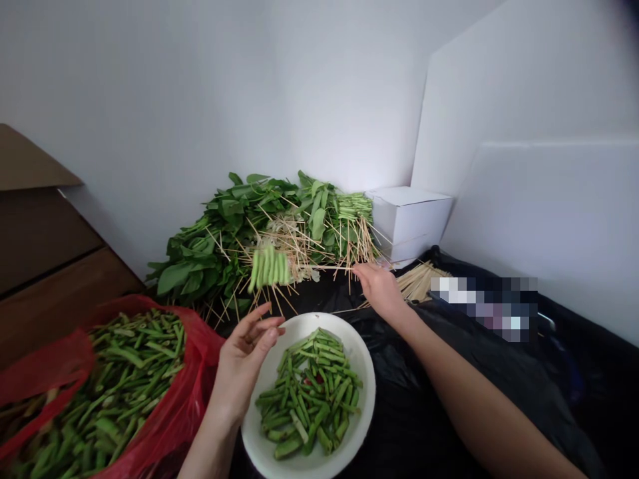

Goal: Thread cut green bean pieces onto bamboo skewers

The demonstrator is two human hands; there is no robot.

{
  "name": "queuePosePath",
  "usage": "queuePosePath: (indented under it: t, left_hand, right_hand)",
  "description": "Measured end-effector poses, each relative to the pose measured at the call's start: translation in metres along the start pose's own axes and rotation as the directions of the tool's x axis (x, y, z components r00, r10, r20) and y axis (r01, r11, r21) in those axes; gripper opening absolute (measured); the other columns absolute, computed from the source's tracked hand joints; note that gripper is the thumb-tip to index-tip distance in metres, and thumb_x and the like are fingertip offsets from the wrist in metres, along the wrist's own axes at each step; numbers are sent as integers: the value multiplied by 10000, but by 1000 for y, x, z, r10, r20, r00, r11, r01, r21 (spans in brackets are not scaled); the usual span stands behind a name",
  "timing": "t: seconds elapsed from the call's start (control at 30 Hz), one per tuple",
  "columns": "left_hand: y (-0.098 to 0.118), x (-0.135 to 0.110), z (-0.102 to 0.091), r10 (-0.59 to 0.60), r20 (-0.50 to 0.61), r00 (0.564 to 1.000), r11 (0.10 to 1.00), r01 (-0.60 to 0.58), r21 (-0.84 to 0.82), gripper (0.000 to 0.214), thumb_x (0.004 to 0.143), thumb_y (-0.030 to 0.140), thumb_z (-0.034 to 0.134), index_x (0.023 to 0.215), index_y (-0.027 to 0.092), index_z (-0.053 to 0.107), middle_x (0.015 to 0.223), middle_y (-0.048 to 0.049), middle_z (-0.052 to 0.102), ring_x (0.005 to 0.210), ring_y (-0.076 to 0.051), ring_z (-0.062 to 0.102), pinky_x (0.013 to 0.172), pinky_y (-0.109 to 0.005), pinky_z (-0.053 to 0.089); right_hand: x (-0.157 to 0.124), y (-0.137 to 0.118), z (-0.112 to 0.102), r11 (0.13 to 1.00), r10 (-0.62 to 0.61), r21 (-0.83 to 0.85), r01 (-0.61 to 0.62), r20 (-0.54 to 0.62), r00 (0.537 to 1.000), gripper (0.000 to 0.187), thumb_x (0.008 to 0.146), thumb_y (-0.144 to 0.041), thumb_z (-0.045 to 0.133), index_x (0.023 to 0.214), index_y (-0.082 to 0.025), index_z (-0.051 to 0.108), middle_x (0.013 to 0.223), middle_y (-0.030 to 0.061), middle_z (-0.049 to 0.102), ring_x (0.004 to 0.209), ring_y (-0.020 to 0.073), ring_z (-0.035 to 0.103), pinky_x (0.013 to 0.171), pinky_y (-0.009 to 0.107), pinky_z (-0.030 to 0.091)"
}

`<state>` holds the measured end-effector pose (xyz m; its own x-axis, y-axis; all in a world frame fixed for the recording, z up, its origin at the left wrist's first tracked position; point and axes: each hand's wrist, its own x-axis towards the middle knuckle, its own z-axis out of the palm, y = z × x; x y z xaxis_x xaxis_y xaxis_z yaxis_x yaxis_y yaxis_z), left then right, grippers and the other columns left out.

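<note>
Right hand (379, 290) out toward the far side of the desk, fingertips pinched on the end of a bamboo skewer (327, 267), and that skewer carries a tight row of cut green beans (269, 268), held level above the black plastic sheet (399, 332) and just in front of the heap. Left hand (244, 362) up beside the white plate (368, 379), fingers loosely spread, thumb apart, nothing visible in it. On the plate, a mound of cut green beans (309, 396); off the near left corner, a red plastic bag (202, 352) packed with more. Behind it all, skewered leafy greens (214, 246) piled against the wall, a white cardboard box (409, 216) in the corner, and a bundle of bare skewers (419, 283) along the far edge. This looks like the threading stage with this stick about full; the next move calls for laying it on the heap and picking up a bare skewer.
</note>
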<state>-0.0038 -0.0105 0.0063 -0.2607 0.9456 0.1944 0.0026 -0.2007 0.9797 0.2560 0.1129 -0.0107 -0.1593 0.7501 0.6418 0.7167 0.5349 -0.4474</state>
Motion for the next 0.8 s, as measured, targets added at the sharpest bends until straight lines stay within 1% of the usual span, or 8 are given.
queuePosePath:
  t: [0.17,0.23,0.3,0.37,0.43,0.53,0.67,0.8]
  left_hand:
    - [-10,0,6,-2,139,990,983,-24,183,370,668,383,789,964,169,731,783,-53,740,729,-186,676,706,-278,526]
    - [-15,1,6,-4,166,986,979,-31,204,333,683,375,775,944,174,738,759,-42,734,690,-175,663,663,-266,515]
    - [-18,1,5,0,171,985,976,-37,213,316,693,375,766,938,177,741,752,-40,734,675,-175,659,641,-263,509]
    - [-19,1,4,-4,169,986,975,-33,220,310,701,380,760,937,180,743,749,-41,737,675,-179,663,642,-266,512]
    - [-19,1,3,-16,183,983,973,-27,230,309,717,385,749,951,183,743,764,-44,743,693,-182,671,663,-269,517]
    - [-21,1,1,-21,207,978,965,-34,260,309,738,391,735,971,189,742,803,-50,753,728,-188,681,696,-275,525]
    - [-25,2,0,3,208,978,947,-70,314,304,738,392,735,964,189,752,853,-65,763,752,-203,688,716,-289,533]
    - [-27,2,0,25,203,979,934,-95,345,288,717,377,754,941,197,771,892,-74,767,775,-221,694,733,-302,543]
  right_hand:
    - [11,26,3,981,168,100,-165,-30,985,320,967,-299,369,907,-180,659,767,29,703,630,140,635,671,243,475]
    - [19,40,5,961,258,117,-252,-38,965,369,970,-317,326,947,-158,657,767,42,708,510,123,601,570,238,475]
    - [28,55,10,940,326,121,-319,-40,945,381,958,-310,320,993,-132,656,795,62,715,489,130,602,514,241,472]
    - [36,69,17,927,362,114,-356,-34,932,359,929,-264,350,1041,-107,653,804,73,716,521,142,625,508,242,482]
    - [40,80,24,924,374,98,-369,-40,927,386,903,-207,365,1185,-93,603,890,82,718,598,147,655,555,244,509]
    - [36,89,28,932,364,31,-362,-80,928,448,867,-141,374,1270,-97,563,1065,122,684,822,181,677,743,291,535]
    - [26,87,13,936,323,-105,-337,-128,938,443,880,-157,375,1275,-108,571,1268,163,579,1128,246,568,959,367,444]
    - [20,72,-10,924,300,-226,-309,-75,951,418,936,-205,302,1214,-134,605,1181,142,633,1078,237,580,937,353,426]
